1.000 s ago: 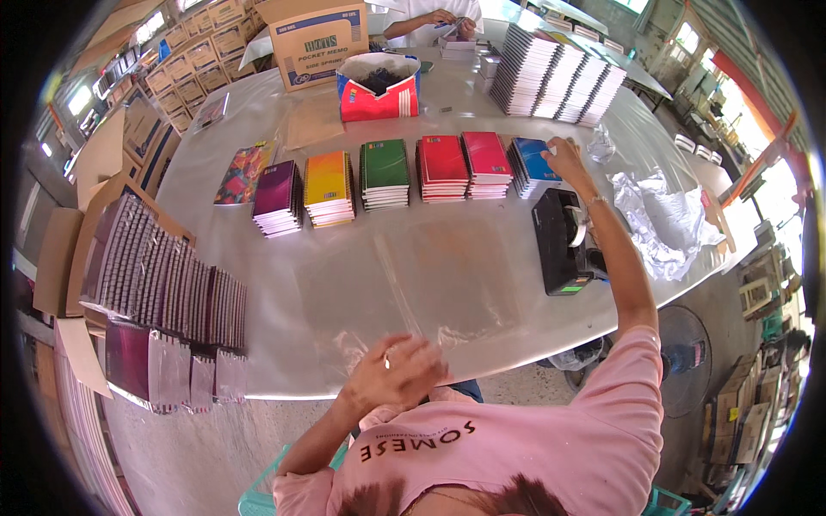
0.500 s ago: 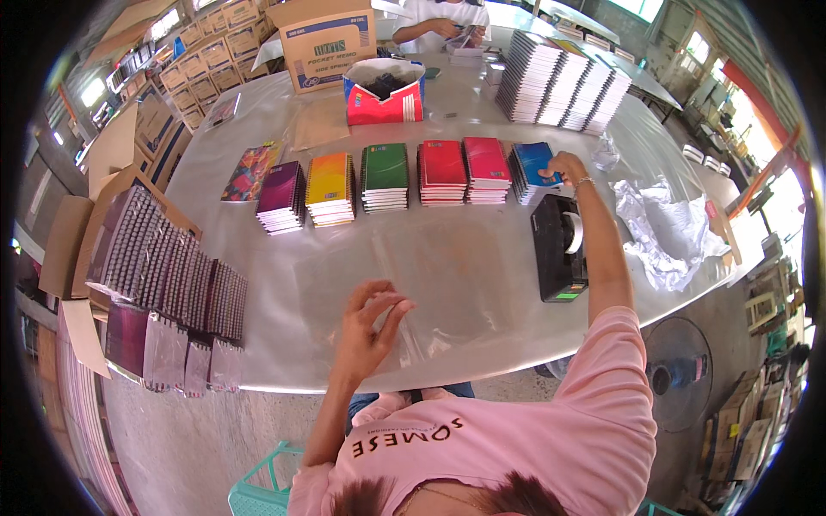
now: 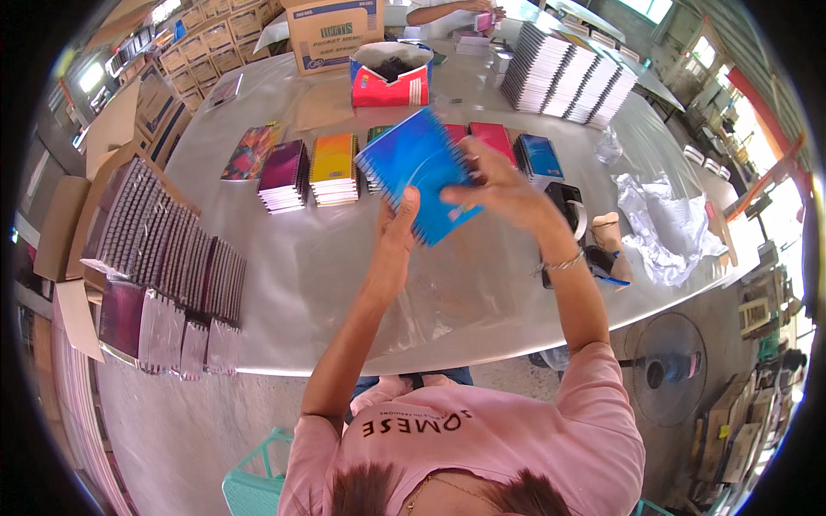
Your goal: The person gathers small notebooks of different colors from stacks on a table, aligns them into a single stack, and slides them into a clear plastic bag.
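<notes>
A blue spiral notebook point(image 3: 411, 163) is held up tilted over the middle of the table, its wire binding on the upper left. My left hand point(image 3: 396, 234) grips its lower left edge, thumb on the cover. My right hand point(image 3: 509, 191) is closed about its right side, fingers slightly blurred. Behind it, neat notebook stacks run in a row: purple point(image 3: 282, 165), yellow point(image 3: 333, 162), green point(image 3: 377, 134) and red point(image 3: 457, 132), both mostly hidden, then pink point(image 3: 494, 138) and blue point(image 3: 539, 157). Clear plastic sheeting point(image 3: 422, 301) lies before me.
A black tape dispenser point(image 3: 564, 199) and crumpled white plastic point(image 3: 667, 228) are on the right. Wrapped purple notebooks point(image 3: 172, 258) fill the left side. Farther back stand a red-and-blue container point(image 3: 391, 90), a carton point(image 3: 335, 36) and tall notebook stacks point(image 3: 564, 73). Another person's hands point(image 3: 477, 7) work across the table.
My right hand has brought a blue notebook from the blue stack to the middle. My left hand, empty before, has risen and taken hold of its lower edge.
</notes>
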The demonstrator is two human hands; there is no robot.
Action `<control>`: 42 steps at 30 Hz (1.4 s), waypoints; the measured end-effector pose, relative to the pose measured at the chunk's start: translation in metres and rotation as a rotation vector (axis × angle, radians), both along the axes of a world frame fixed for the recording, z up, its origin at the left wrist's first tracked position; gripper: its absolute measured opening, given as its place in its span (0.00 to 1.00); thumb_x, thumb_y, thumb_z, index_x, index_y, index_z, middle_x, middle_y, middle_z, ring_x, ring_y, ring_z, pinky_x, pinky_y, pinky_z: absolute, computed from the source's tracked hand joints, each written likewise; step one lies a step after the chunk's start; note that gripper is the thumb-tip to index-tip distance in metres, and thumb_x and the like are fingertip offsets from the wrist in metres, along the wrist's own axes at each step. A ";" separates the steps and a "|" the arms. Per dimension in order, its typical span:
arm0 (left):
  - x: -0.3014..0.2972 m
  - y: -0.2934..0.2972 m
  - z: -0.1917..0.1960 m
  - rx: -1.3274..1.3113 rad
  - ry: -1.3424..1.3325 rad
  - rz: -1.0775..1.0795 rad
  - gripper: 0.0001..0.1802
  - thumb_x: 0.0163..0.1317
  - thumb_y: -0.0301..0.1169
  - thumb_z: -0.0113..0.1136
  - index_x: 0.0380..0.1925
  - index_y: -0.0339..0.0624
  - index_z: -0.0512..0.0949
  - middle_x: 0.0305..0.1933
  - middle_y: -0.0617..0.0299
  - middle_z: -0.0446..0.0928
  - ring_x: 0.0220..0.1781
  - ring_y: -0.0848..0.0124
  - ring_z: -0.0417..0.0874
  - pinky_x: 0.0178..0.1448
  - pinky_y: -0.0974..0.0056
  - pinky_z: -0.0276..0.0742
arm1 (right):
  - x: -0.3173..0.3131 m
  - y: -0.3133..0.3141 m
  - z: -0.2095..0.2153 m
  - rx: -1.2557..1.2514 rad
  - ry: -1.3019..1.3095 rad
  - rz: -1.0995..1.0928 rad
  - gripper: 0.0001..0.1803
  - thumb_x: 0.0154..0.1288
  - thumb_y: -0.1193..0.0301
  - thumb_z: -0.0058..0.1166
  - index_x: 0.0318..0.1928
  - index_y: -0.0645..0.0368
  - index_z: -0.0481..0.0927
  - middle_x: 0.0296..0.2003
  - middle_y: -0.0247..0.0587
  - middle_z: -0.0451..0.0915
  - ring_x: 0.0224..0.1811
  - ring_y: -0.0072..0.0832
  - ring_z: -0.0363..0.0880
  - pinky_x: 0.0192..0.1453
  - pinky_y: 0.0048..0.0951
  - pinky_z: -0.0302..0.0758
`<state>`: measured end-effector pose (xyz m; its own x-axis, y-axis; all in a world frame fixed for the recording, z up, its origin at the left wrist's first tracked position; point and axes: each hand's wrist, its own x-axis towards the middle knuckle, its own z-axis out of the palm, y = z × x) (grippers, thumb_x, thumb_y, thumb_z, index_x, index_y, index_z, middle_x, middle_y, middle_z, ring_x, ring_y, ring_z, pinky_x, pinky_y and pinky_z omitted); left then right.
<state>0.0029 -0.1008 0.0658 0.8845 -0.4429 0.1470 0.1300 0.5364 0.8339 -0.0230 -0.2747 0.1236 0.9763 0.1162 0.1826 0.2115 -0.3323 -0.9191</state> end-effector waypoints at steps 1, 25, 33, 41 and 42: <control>-0.001 0.006 0.001 -0.013 0.018 -0.013 0.34 0.63 0.49 0.61 0.61 0.41 0.64 0.54 0.61 0.73 0.51 0.73 0.77 0.57 0.66 0.74 | 0.000 0.009 -0.004 -0.060 -0.037 0.046 0.29 0.58 0.64 0.64 0.56 0.62 0.68 0.48 0.37 0.75 0.38 0.27 0.78 0.39 0.29 0.76; 0.008 0.062 -0.087 -0.119 0.554 -0.016 0.25 0.65 0.43 0.59 0.55 0.40 0.69 0.52 0.58 0.76 0.50 0.68 0.81 0.52 0.63 0.82 | 0.085 -0.091 -0.058 0.021 -0.109 -0.483 0.28 0.51 0.72 0.68 0.51 0.67 0.71 0.36 0.40 0.78 0.31 0.24 0.76 0.33 0.27 0.74; -0.004 0.063 -0.055 -0.218 0.417 -0.131 0.29 0.65 0.46 0.58 0.58 0.38 0.67 0.53 0.58 0.76 0.55 0.67 0.79 0.57 0.60 0.79 | 0.000 0.056 -0.049 0.220 0.194 -0.093 0.30 0.57 0.67 0.66 0.55 0.64 0.67 0.47 0.43 0.75 0.47 0.28 0.76 0.49 0.33 0.75; -0.011 0.073 -0.071 -0.102 0.567 -0.083 0.22 0.61 0.35 0.63 0.52 0.39 0.72 0.48 0.58 0.78 0.50 0.68 0.81 0.55 0.62 0.79 | 0.106 -0.035 -0.126 -0.842 -0.376 -0.588 0.32 0.55 0.73 0.62 0.61 0.62 0.67 0.57 0.52 0.72 0.62 0.49 0.68 0.67 0.40 0.64; -0.012 0.071 -0.067 -0.097 0.580 -0.099 0.22 0.61 0.35 0.63 0.52 0.39 0.72 0.48 0.58 0.78 0.50 0.68 0.81 0.55 0.62 0.79 | 0.112 -0.058 -0.134 -0.855 -0.292 -0.533 0.32 0.55 0.73 0.61 0.62 0.60 0.68 0.59 0.53 0.70 0.63 0.48 0.67 0.68 0.40 0.64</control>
